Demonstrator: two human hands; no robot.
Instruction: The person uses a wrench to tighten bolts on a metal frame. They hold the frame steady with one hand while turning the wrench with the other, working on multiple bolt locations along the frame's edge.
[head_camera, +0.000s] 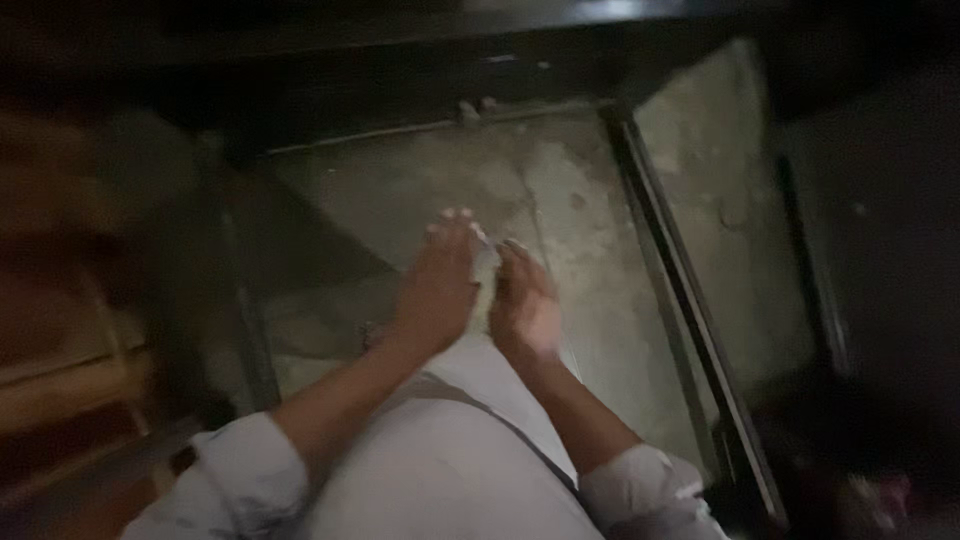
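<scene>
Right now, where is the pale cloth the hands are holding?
In the head view the pale cloth sits near frame centre, pinched between the left hand and right hand, above the concrete floor, left of the dark metal rail.

pale cloth (487, 262), bunched, between hands

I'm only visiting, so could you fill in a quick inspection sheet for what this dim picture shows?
Surface: rough grey concrete floor, stained and cracked.
Job's things: a long pale cloth, pinched between both hands and running back toward the person.
Clutter: small bits at the far floor edge, too blurred to name.
Hands: left hand and right hand close together on the cloth end; finger positions blurred.
Cables: nothing seen.
Surroundings: dark metal rail on the right, brown wooden pieces on the left, very dim light.
</scene>
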